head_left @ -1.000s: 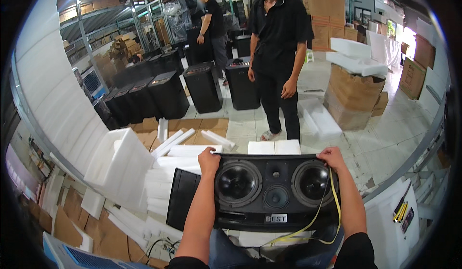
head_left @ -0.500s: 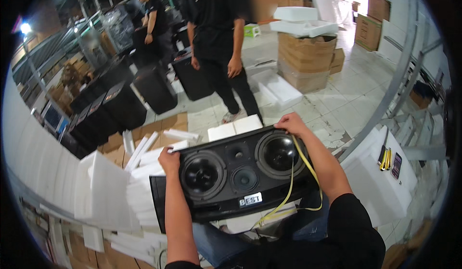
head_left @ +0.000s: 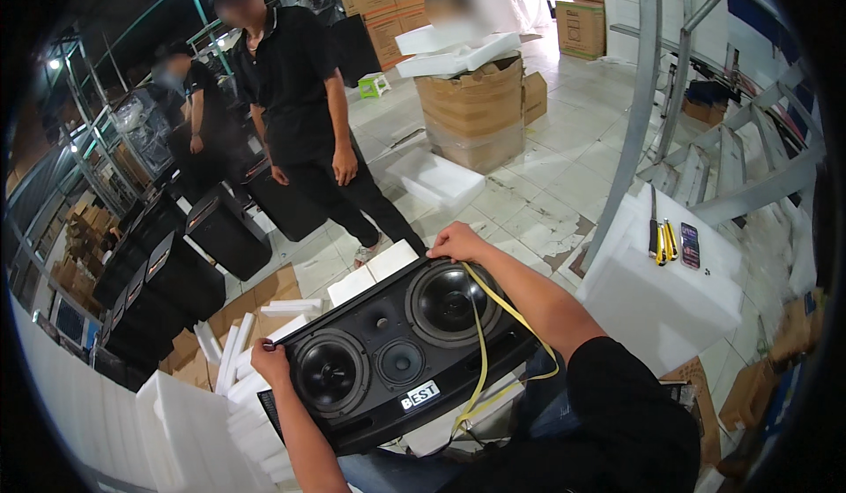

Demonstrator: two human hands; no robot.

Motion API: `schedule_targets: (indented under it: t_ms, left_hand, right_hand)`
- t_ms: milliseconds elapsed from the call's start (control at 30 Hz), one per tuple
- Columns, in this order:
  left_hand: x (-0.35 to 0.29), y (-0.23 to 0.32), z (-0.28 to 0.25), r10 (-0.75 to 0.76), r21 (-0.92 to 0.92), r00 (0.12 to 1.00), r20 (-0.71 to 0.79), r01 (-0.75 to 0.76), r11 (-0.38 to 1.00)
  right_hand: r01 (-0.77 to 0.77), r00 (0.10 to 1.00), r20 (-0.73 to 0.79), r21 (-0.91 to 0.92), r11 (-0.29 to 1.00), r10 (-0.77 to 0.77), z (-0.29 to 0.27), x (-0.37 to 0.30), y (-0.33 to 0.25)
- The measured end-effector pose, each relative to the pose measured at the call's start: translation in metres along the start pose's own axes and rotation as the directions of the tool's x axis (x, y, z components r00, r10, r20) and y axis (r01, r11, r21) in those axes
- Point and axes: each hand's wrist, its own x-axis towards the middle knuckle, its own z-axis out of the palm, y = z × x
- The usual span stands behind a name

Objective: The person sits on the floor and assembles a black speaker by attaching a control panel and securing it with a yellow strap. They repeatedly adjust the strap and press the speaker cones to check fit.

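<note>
A black loudspeaker (head_left: 370,305) lies across my lap, tilted so its right end sits farther from me. Two large round cones, a smaller cone and a pale label plate show on its front. My left hand (head_left: 271,361) is closed on its upper left corner. At the far edge, near the right end, my right hand (head_left: 456,243) grips the rim with bent fingers. A yellow flat cord (head_left: 481,334) starts beside the right hand, loops over the right cone and drops past the near edge. The undersides of both hands' fingers are hidden.
White foam strips (head_left: 231,352) and flat cardboard (head_left: 280,286) lie to the left. On the right, a white foam block (head_left: 661,290) carries yellow-and-black cutters (head_left: 664,242) and a phone (head_left: 690,246). A person in black (head_left: 295,96) stands ahead, near several black speaker cabinets (head_left: 225,233).
The view has swung right, so the room and the loudspeaker sit farther left. The loudspeaker looks more steeply slanted, its right end higher in view. Both hands keep their hold.
</note>
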Motion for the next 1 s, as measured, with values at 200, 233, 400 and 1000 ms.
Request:
schedule_targets:
  t_ms: [200, 233, 400, 1000]
  left_hand:
    - [-0.009, 0.006, 0.0, 0.133, 0.159, 0.991, -0.01, -0.129, 0.979]
    - [-0.009, 0.01, -0.003, 0.114, 0.167, 0.994, -0.003, -0.112, 0.98]
    - [-0.018, 0.015, -0.008, 0.165, 0.234, 0.986, 0.019, -0.165, 0.958]
    - [-0.037, 0.018, -0.013, 0.313, 0.345, 0.946, 0.085, -0.323, 0.881]
  right_hand:
    - [0.033, 0.999, -0.017, -0.028, 0.999, -0.034, -0.002, -0.002, 0.0]
    - [0.045, 0.999, -0.019, -0.026, 0.999, -0.045, -0.003, -0.001, -0.003]
    - [0.053, 0.999, -0.012, -0.04, 0.998, -0.053, 0.0, 0.001, 0.002]
    - [0.092, 0.995, 0.026, 0.104, 0.99, -0.095, -0.007, -0.017, -0.016]
